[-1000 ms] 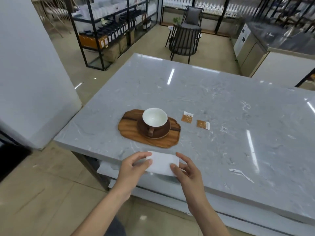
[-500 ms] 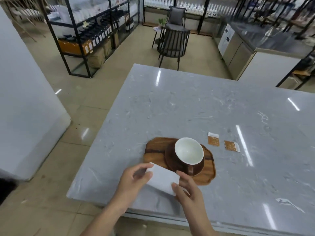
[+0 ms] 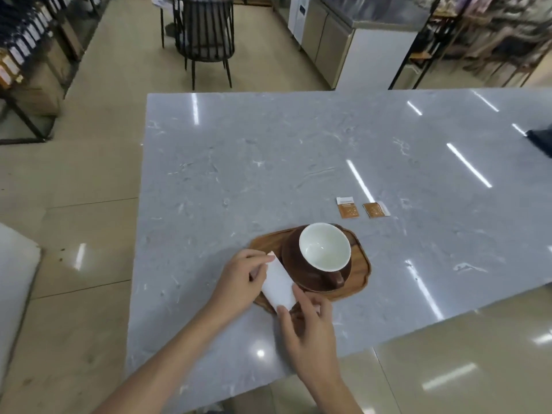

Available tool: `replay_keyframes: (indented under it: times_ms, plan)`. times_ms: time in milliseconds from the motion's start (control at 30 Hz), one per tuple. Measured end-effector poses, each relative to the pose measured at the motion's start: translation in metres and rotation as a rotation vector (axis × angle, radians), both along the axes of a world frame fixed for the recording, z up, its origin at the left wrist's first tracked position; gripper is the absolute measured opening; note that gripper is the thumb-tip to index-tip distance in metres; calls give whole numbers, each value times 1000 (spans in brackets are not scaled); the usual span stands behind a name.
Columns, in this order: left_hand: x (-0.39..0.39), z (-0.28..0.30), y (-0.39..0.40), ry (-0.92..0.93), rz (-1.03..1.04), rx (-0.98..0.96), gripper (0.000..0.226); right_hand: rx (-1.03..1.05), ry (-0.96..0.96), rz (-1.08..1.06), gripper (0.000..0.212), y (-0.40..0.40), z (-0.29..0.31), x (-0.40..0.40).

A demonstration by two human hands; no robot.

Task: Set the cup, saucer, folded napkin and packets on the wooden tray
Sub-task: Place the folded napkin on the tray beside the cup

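A brown cup [image 3: 325, 249] with a white inside stands on a brown saucer [image 3: 294, 258], which sits on the wooden tray [image 3: 360, 264]. A white folded napkin [image 3: 279, 283] lies over the tray's left part beside the saucer. My left hand [image 3: 239, 282] pinches its far end and my right hand [image 3: 310, 327] pinches its near end. Two orange packets, one [image 3: 348, 208] and the other [image 3: 375, 210], lie on the marble table beyond the tray to the right.
The grey marble table [image 3: 268, 162] has its left edge near the tray and its front edge under my arms. A dark object [image 3: 542, 138] lies at the table's far right. A black chair [image 3: 206, 34] stands beyond the table.
Both hands have carried the napkin from the table's front edge onto the left part of the tray. The view has shifted closer and more downward.
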State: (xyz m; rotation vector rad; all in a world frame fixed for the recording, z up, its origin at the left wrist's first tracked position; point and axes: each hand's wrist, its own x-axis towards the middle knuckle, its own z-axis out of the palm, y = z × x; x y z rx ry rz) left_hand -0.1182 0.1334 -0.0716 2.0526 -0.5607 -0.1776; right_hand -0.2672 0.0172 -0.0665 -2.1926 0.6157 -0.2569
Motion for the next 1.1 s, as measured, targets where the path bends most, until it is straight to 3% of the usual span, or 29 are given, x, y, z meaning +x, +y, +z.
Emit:
replay_keyframes:
  times_ms: [133,200,367,667,1000,1100]
  plan:
    - [3,-11,1,-269,-82,135,27,-219,-6,51,47,4,-5,3]
    - [2,-14,5,-393,-125,222,40,-273,-54,84,41,3,-7,6]
    - [3,-20,15,-388,-233,331,62,-315,-114,98,43,4,-23,3]
    - [32,-29,6,-361,-444,353,55,-338,-85,21,48,14,-37,6]
    - [40,-33,5,-350,-413,333,51,-330,-117,-46,48,27,-31,17]
    - [38,-30,2,-302,-411,355,59,-363,-125,-25,45,27,-31,17]
